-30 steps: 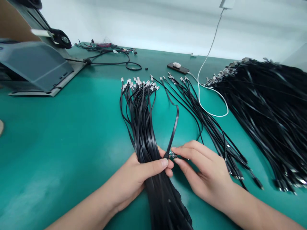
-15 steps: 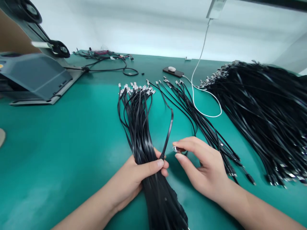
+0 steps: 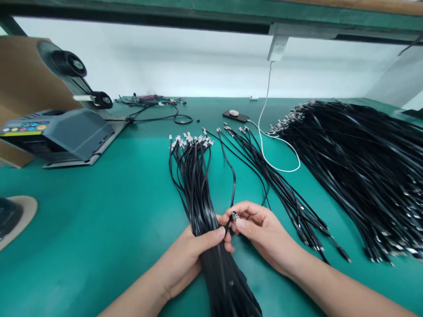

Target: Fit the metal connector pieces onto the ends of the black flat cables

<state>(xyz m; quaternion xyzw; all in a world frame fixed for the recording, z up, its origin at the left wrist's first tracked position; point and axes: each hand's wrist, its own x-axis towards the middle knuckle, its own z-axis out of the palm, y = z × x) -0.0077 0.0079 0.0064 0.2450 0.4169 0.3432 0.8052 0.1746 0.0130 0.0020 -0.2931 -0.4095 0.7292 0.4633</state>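
A thick bundle of flat black cables (image 3: 198,189) lies in my left hand (image 3: 201,246), whose thumb is pressed over it. Small pale connectors (image 3: 188,141) crowd the bundle's far end, and its near end runs out of the bottom of view. One single black cable (image 3: 232,176) curves up apart from the bundle, its lower part between the fingers of both hands. My right hand (image 3: 261,233) pinches a small shiny metal connector (image 3: 234,215) right beside the left thumb. What joins that connector to a cable is hidden by my fingers.
A smaller row of black cables (image 3: 280,185) and a large heap (image 3: 357,163) lie to the right. A white cord (image 3: 262,141) runs to a phone (image 3: 235,116). A grey machine with coloured buttons (image 3: 76,132) stands at left, near loose cables (image 3: 155,105). A shelf (image 3: 211,17) crosses overhead.
My right hand has moved left with the metal connector and now meets my left hand at the single cable. The view has tilted up, showing more of the shelf and machine.
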